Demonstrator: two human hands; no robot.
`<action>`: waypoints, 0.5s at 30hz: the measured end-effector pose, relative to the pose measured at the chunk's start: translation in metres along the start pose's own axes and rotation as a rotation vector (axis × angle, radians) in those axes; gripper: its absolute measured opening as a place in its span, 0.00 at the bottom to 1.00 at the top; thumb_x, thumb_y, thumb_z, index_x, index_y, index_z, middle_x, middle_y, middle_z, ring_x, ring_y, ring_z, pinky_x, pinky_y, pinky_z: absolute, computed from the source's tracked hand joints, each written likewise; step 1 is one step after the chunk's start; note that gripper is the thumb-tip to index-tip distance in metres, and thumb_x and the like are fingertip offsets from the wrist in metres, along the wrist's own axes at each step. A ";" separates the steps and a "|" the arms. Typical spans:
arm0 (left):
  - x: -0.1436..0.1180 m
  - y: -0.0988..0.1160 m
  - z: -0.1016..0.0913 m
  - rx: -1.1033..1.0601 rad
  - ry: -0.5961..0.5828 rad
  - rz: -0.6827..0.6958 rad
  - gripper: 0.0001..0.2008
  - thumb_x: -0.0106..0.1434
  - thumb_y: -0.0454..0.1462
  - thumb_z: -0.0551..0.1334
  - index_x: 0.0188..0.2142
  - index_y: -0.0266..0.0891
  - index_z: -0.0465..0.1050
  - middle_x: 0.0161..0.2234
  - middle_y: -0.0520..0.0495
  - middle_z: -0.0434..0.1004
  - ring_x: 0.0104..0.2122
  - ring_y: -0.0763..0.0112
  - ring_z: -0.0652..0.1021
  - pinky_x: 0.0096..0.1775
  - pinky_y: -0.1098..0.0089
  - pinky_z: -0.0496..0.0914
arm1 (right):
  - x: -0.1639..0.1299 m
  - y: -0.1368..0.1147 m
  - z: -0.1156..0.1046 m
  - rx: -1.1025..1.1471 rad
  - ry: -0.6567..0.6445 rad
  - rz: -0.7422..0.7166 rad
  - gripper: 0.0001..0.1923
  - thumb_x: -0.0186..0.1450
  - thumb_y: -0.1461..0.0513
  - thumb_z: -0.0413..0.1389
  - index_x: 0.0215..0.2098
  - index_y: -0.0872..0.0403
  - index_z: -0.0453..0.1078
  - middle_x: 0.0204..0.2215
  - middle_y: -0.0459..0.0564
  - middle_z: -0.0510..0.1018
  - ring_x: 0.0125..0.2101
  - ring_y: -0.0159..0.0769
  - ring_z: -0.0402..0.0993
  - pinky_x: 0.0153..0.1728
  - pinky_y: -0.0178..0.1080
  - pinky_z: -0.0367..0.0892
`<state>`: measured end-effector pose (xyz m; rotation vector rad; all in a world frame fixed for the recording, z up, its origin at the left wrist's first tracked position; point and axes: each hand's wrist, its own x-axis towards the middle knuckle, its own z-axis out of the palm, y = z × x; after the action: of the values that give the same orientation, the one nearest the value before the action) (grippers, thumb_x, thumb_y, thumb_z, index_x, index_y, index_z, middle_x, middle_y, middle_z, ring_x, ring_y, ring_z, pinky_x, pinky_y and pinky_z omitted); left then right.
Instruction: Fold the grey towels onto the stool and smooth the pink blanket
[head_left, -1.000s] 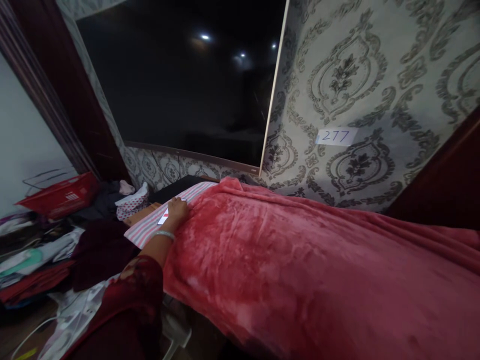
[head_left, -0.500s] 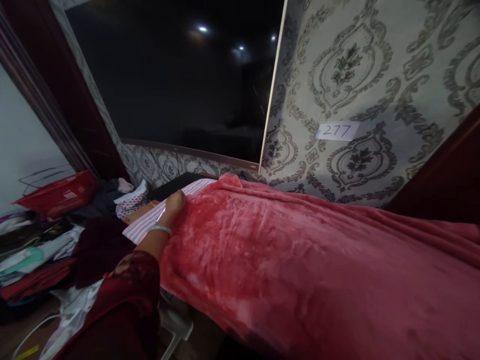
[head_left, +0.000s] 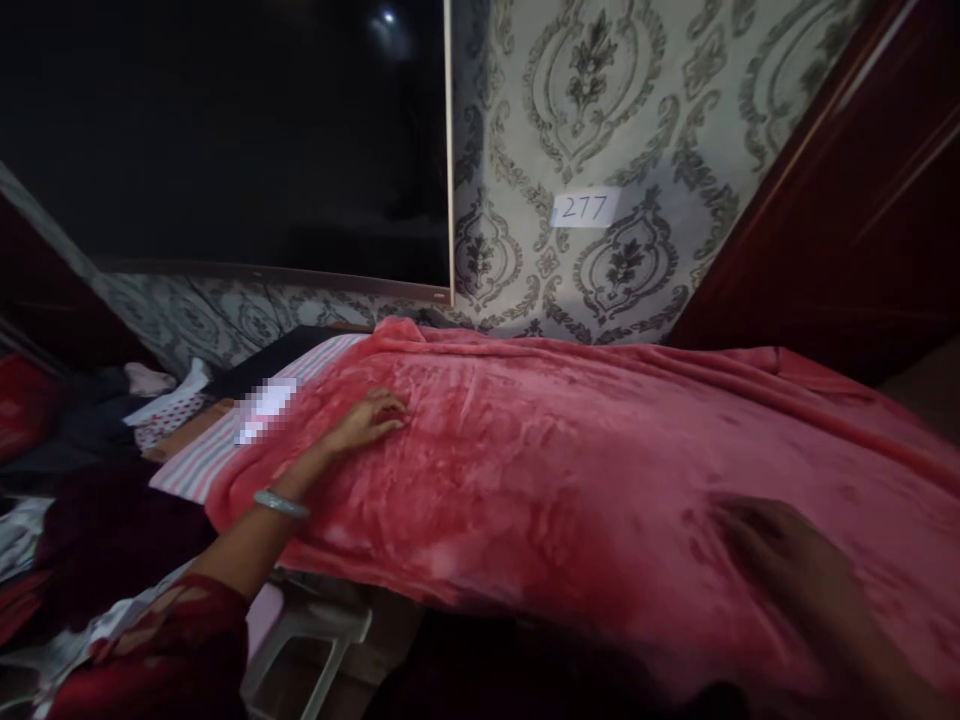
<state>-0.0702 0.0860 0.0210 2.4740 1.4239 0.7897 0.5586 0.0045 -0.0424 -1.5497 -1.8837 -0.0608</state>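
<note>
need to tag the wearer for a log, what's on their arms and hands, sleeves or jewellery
The left hand is bare, with a pale silvery bangle round the wrist. Above it the arm is bare up to a dark red patterned sleeve. The right hand is a dark motion blur at the lower right; no sleeve or jewellery can be made out on it.

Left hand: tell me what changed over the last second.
The left hand left the small flat item on the striped cloth and slid right onto the red blanket, lying flat and open. A blurred right hand came in low right. The blanket stayed spread.
</note>
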 end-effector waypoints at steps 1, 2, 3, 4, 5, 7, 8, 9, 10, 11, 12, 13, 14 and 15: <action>0.003 0.001 0.006 -0.004 -0.022 0.015 0.14 0.64 0.47 0.60 0.38 0.40 0.76 0.44 0.42 0.78 0.48 0.62 0.75 0.52 0.61 0.69 | 0.010 -0.009 0.011 0.065 -0.040 0.003 0.14 0.66 0.49 0.52 0.39 0.46 0.75 0.38 0.56 0.81 0.38 0.48 0.78 0.41 0.50 0.73; 0.007 0.002 0.012 0.007 -0.039 0.018 0.13 0.64 0.47 0.60 0.36 0.40 0.76 0.42 0.43 0.78 0.47 0.62 0.75 0.51 0.62 0.69 | 0.020 -0.018 0.021 0.127 -0.086 -0.009 0.15 0.65 0.49 0.53 0.38 0.47 0.75 0.38 0.56 0.81 0.38 0.48 0.78 0.41 0.50 0.73; 0.009 0.001 0.016 0.023 -0.057 0.019 0.12 0.63 0.46 0.61 0.34 0.40 0.76 0.39 0.44 0.77 0.45 0.63 0.75 0.50 0.63 0.69 | 0.030 -0.028 0.031 0.186 -0.131 -0.028 0.15 0.64 0.50 0.53 0.37 0.49 0.76 0.38 0.56 0.81 0.38 0.48 0.78 0.41 0.49 0.73; 0.011 0.000 0.020 0.039 -0.070 0.018 0.11 0.62 0.45 0.61 0.32 0.41 0.76 0.36 0.45 0.76 0.42 0.64 0.75 0.49 0.63 0.69 | 0.040 -0.037 0.040 0.230 -0.161 -0.047 0.15 0.64 0.51 0.52 0.36 0.50 0.76 0.37 0.55 0.81 0.38 0.46 0.77 0.42 0.48 0.73; 0.013 -0.002 0.024 0.054 -0.079 0.016 0.09 0.61 0.43 0.61 0.30 0.41 0.75 0.34 0.46 0.75 0.40 0.64 0.74 0.47 0.64 0.69 | 0.049 -0.044 0.049 0.263 -0.183 -0.062 0.14 0.64 0.52 0.52 0.35 0.50 0.76 0.36 0.55 0.80 0.37 0.45 0.77 0.42 0.47 0.72; 0.014 -0.005 0.029 0.074 -0.065 0.009 0.08 0.59 0.41 0.60 0.27 0.41 0.73 0.31 0.47 0.74 0.37 0.65 0.74 0.45 0.65 0.69 | 0.062 -0.054 0.064 0.299 -0.220 -0.071 0.12 0.63 0.54 0.53 0.36 0.51 0.75 0.36 0.55 0.80 0.37 0.43 0.76 0.42 0.45 0.72; 0.014 -0.006 0.031 0.079 -0.050 0.006 0.08 0.59 0.40 0.59 0.26 0.41 0.72 0.31 0.47 0.74 0.36 0.65 0.73 0.45 0.65 0.69 | 0.067 -0.057 0.070 0.302 -0.237 -0.065 0.11 0.62 0.55 0.54 0.36 0.52 0.75 0.36 0.54 0.80 0.37 0.43 0.76 0.41 0.44 0.71; 0.013 -0.005 0.032 0.085 -0.032 0.002 0.08 0.60 0.39 0.58 0.25 0.41 0.70 0.30 0.46 0.73 0.36 0.65 0.73 0.45 0.64 0.69 | 0.070 -0.058 0.075 0.295 -0.254 -0.057 0.10 0.61 0.57 0.54 0.35 0.52 0.75 0.36 0.54 0.80 0.36 0.42 0.76 0.41 0.43 0.71; 0.013 -0.004 0.033 0.090 -0.013 0.001 0.09 0.61 0.39 0.57 0.25 0.41 0.69 0.31 0.46 0.74 0.36 0.64 0.73 0.45 0.63 0.69 | 0.073 -0.058 0.079 0.281 -0.263 -0.049 0.08 0.61 0.58 0.54 0.34 0.52 0.74 0.35 0.53 0.80 0.36 0.41 0.75 0.40 0.42 0.70; 0.012 -0.002 0.033 0.092 0.013 -0.004 0.09 0.62 0.39 0.55 0.26 0.41 0.67 0.32 0.45 0.74 0.37 0.63 0.73 0.46 0.62 0.69 | 0.074 -0.058 0.083 0.263 -0.269 -0.046 0.06 0.60 0.60 0.54 0.33 0.52 0.73 0.33 0.52 0.79 0.35 0.40 0.75 0.39 0.42 0.69; 0.011 0.001 0.032 0.089 0.042 -0.015 0.10 0.63 0.40 0.54 0.26 0.42 0.66 0.33 0.44 0.75 0.38 0.62 0.74 0.47 0.61 0.69 | 0.074 -0.057 0.085 0.244 -0.269 -0.048 0.05 0.60 0.61 0.54 0.31 0.52 0.72 0.32 0.52 0.79 0.34 0.40 0.74 0.38 0.41 0.68; 0.011 0.005 0.030 0.081 0.075 -0.037 0.10 0.64 0.41 0.52 0.28 0.42 0.65 0.35 0.43 0.76 0.39 0.62 0.75 0.47 0.60 0.70 | 0.074 -0.057 0.087 0.228 -0.265 -0.054 0.04 0.60 0.62 0.53 0.30 0.52 0.71 0.31 0.51 0.78 0.34 0.39 0.73 0.38 0.40 0.67; 0.010 0.010 0.028 0.073 0.110 -0.074 0.10 0.64 0.42 0.51 0.29 0.42 0.64 0.36 0.43 0.77 0.40 0.61 0.76 0.47 0.61 0.70 | 0.073 -0.056 0.087 0.215 -0.257 -0.061 0.04 0.60 0.63 0.53 0.29 0.52 0.70 0.30 0.51 0.77 0.33 0.39 0.72 0.37 0.40 0.67; 0.010 0.016 0.027 0.068 0.142 -0.122 0.10 0.65 0.42 0.50 0.30 0.43 0.64 0.37 0.43 0.77 0.40 0.62 0.77 0.46 0.61 0.71 | 0.072 -0.055 0.088 0.205 -0.248 -0.067 0.05 0.60 0.63 0.52 0.29 0.52 0.69 0.30 0.51 0.77 0.33 0.39 0.72 0.37 0.40 0.66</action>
<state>-0.0406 0.0890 0.0084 2.3943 1.6589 0.9225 0.4649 0.0890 -0.0504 -1.4059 -2.0602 0.2996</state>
